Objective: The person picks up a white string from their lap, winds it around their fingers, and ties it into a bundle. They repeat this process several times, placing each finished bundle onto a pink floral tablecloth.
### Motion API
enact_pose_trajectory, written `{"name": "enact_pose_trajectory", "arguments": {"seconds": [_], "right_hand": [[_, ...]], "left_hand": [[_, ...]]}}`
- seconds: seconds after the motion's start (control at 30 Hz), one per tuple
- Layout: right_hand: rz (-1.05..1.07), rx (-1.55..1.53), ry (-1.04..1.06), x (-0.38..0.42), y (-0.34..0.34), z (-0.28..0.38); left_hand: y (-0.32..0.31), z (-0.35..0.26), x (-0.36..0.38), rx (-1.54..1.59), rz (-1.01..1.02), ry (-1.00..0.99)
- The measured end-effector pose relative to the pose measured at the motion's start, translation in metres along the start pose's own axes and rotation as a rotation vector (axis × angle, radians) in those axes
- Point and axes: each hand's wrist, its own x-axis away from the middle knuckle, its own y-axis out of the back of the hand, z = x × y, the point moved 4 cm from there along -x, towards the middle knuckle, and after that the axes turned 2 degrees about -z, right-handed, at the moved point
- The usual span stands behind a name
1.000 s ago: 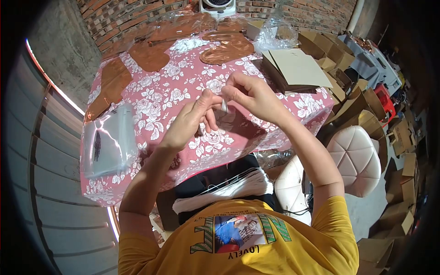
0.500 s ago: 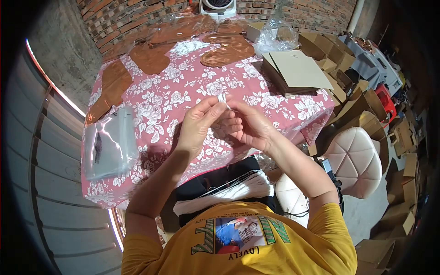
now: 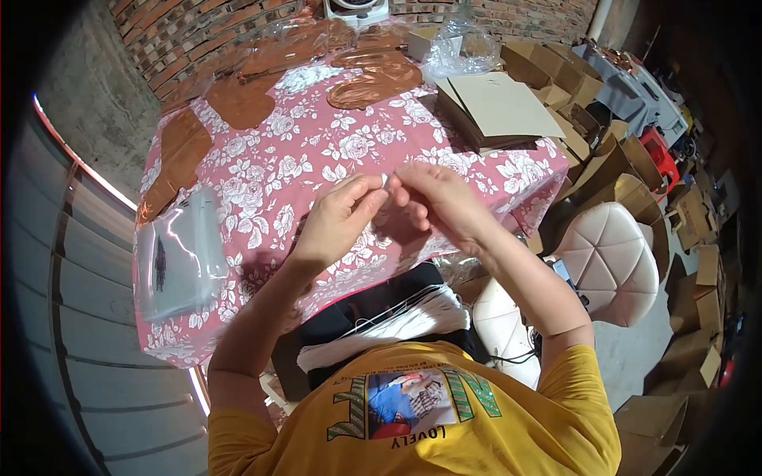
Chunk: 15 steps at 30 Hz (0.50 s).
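Over the near part of the table, my left hand (image 3: 340,220) pinches a small bit of white string (image 3: 385,181) between thumb and forefinger. My right hand (image 3: 446,205) meets it from the other side, thumb and forefinger closed at the same string, its other fingers loosely curled. Most of the string is hidden by the fingertips. Across my lap lies a bundle of long white strings (image 3: 389,325), with a few loose strands over it. Farther back on the table is a small heap of white string pieces (image 3: 308,77).
A pink flowered cloth (image 3: 262,202) covers the table. Clear plastic bags (image 3: 182,258) lie at its left, copper-coloured film pieces (image 3: 377,83) at the back, and a stack of beige card sheets (image 3: 502,107) at the right. Beyond stand a padded chair (image 3: 607,262) and cardboard boxes (image 3: 548,67).
The white string between my fingertips shows less than before; a loop stood up above them earlier. My right hand has turned slightly, and the whole view has shifted a little.
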Motion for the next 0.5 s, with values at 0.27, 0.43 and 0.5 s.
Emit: {"name": "enact_pose_trajectory", "arguments": {"seconds": [0.27,0.43,0.5], "right_hand": [[0.065,0.711,0.604,0.006,0.002,0.028],[0.092,0.649,0.435,0.008,0.003,0.022],[0.104,0.682,0.461,0.007,0.005,0.021]], "left_hand": [[-0.004,-0.003,0.003,0.476,0.2,0.236],[-0.004,-0.002,0.006,0.57,0.248,0.31],[-0.006,0.0,0.008,0.591,0.25,0.322]]}}
